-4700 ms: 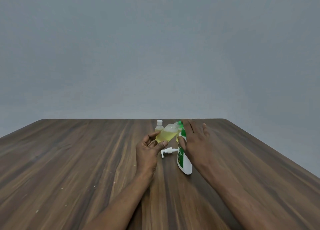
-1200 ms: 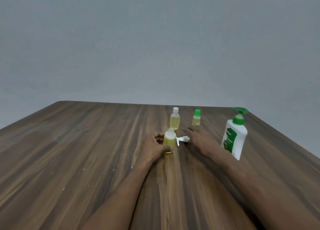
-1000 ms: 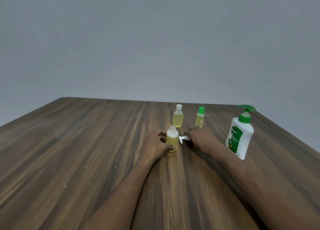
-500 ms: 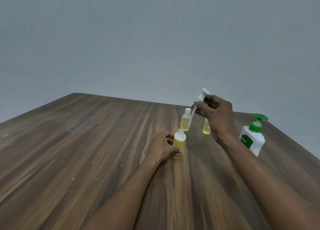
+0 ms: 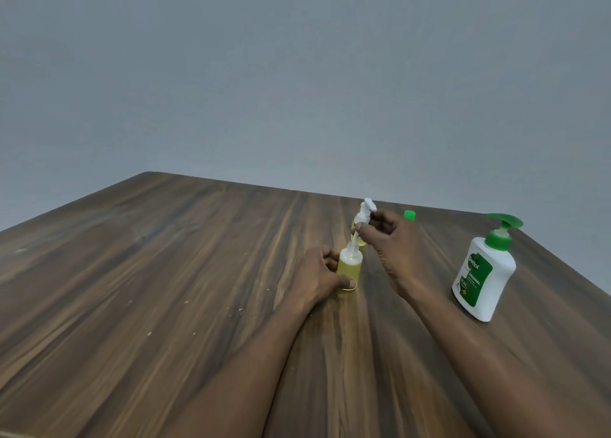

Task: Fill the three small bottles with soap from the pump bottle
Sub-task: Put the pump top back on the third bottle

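Once the right hand (image 5: 393, 242) had lifted the pump cap (image 5: 363, 214) off the worktop (image 5: 165, 272), fingers pinching it, its tube reached the bottle (image 5: 349, 267) the left hand (image 5: 317, 275) gripped; capping pending.

Left hand (image 5: 319, 274) grips bottle (image 5: 349, 267) (yellow), right hand (image 5: 390, 241) pinches pump cap (image 5: 363, 213).

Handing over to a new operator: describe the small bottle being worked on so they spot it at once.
On the wooden table, look left of the white pump bottle. The left hand grips a small bottle of yellow soap. Unlike the green-capped bottle behind, it is uncapped, the tube of a white pump top at its neck.
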`<state>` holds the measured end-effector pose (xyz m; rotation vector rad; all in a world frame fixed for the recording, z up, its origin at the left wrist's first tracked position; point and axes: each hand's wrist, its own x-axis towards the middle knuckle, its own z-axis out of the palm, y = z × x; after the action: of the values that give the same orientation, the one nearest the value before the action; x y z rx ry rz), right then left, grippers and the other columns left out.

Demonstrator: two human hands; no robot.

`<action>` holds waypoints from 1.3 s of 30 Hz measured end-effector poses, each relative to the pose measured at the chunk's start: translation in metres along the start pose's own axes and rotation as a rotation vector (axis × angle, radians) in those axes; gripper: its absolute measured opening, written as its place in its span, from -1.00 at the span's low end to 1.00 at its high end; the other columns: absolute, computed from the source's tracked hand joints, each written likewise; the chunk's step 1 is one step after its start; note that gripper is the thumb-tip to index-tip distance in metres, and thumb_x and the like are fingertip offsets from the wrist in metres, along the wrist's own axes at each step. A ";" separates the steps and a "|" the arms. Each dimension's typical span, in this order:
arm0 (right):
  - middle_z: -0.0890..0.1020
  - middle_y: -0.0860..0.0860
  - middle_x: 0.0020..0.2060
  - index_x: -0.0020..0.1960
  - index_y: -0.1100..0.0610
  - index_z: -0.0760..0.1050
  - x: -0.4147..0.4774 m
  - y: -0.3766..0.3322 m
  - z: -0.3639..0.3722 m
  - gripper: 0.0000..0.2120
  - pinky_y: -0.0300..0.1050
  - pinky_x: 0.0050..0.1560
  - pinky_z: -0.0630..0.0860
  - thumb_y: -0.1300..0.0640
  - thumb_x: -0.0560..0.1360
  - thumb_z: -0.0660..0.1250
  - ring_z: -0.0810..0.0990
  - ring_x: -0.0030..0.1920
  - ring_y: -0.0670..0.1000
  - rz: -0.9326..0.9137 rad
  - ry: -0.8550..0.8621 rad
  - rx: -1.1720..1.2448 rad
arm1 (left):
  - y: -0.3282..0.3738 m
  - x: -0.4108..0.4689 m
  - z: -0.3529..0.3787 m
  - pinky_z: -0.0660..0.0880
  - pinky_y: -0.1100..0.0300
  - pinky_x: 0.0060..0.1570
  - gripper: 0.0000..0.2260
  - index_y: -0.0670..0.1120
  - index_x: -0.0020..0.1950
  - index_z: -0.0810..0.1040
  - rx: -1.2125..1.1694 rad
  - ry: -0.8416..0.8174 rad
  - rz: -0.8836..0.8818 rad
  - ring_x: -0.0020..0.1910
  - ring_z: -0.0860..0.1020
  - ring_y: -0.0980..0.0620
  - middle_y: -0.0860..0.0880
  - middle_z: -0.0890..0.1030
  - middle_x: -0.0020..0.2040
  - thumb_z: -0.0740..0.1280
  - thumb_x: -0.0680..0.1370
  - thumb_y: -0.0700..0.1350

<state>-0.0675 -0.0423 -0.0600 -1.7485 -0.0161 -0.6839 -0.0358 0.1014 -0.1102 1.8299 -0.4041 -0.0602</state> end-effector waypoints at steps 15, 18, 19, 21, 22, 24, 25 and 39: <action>0.72 -0.03 -0.02 0.08 0.04 0.66 -0.013 0.015 -0.006 -0.77 0.01 0.19 0.59 0.23 0.45 0.45 0.68 0.05 -0.06 0.081 -0.119 -0.057 | -0.005 0.005 0.001 0.63 0.09 -0.07 -0.60 -0.13 0.04 0.63 0.006 0.000 0.002 -0.11 0.71 0.02 -0.04 0.73 -0.09 0.64 0.26 -0.25; 0.72 0.00 -0.07 0.00 0.03 0.67 -0.011 0.016 -0.005 -0.87 0.13 0.18 0.58 0.20 0.48 0.44 0.68 0.03 0.03 0.043 -0.147 -0.120 | -0.005 0.005 0.001 0.62 0.09 -0.08 -0.63 -0.08 -0.04 0.60 0.011 0.005 0.010 -0.11 0.71 0.02 -0.05 0.73 -0.09 0.64 0.25 -0.25; 0.72 0.01 -0.09 -0.02 0.06 0.67 -0.012 0.016 -0.004 -0.90 0.15 0.17 0.58 0.20 0.49 0.43 0.68 0.02 0.04 0.031 -0.143 -0.138 | -0.006 0.006 0.001 0.62 0.10 -0.09 -0.63 -0.07 -0.05 0.59 0.008 0.001 0.010 -0.11 0.70 0.01 -0.05 0.73 -0.09 0.64 0.25 -0.25; 0.72 0.00 -0.10 0.00 0.09 0.66 -0.012 0.019 -0.002 -0.89 0.08 0.13 0.60 0.21 0.49 0.44 0.68 -0.02 -0.01 0.027 -0.124 -0.135 | -0.007 0.006 0.002 0.62 0.11 -0.07 -0.62 -0.10 0.00 0.61 0.011 -0.004 0.008 -0.10 0.70 0.02 -0.05 0.73 -0.08 0.64 0.26 -0.24; 0.72 0.00 -0.09 0.02 0.11 0.65 -0.013 0.021 -0.002 -0.88 0.02 0.10 0.61 0.21 0.48 0.46 0.68 -0.03 -0.03 0.027 -0.110 -0.127 | -0.007 0.007 0.002 0.63 0.10 -0.05 -0.60 -0.11 0.03 0.62 0.015 -0.004 0.009 -0.10 0.70 0.04 -0.04 0.73 -0.08 0.65 0.25 -0.23; 0.70 0.05 -0.10 0.01 0.17 0.60 -0.015 0.025 0.000 -0.84 -0.08 0.00 0.59 0.19 0.45 0.50 0.67 -0.06 -0.01 0.025 -0.074 -0.105 | -0.007 0.008 0.002 0.64 0.07 -0.05 -0.58 -0.11 0.04 0.64 0.016 0.005 0.012 -0.12 0.70 0.04 -0.02 0.74 -0.11 0.65 0.23 -0.23; 0.69 0.08 -0.11 0.00 0.18 0.58 -0.017 0.026 0.003 -0.80 -0.11 -0.05 0.58 0.18 0.44 0.52 0.67 -0.08 0.01 0.022 -0.048 -0.102 | -0.008 0.008 0.002 0.63 0.08 -0.07 -0.59 -0.12 0.02 0.65 0.017 0.009 0.015 -0.13 0.70 0.04 -0.02 0.73 -0.12 0.65 0.23 -0.24; 0.70 0.00 -0.01 0.09 0.10 0.65 -0.014 0.028 0.005 -0.74 0.05 0.14 0.60 0.09 0.42 0.40 0.67 0.04 -0.03 0.018 -0.054 -0.144 | -0.011 0.011 0.004 0.64 -0.04 0.03 -0.55 -0.05 0.02 0.62 0.041 0.015 0.008 -0.08 0.70 0.04 0.00 0.73 -0.09 0.67 0.19 -0.18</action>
<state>-0.0670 -0.0415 -0.0916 -1.9030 0.0120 -0.6379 -0.0233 0.0972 -0.1201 1.8679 -0.4051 -0.0325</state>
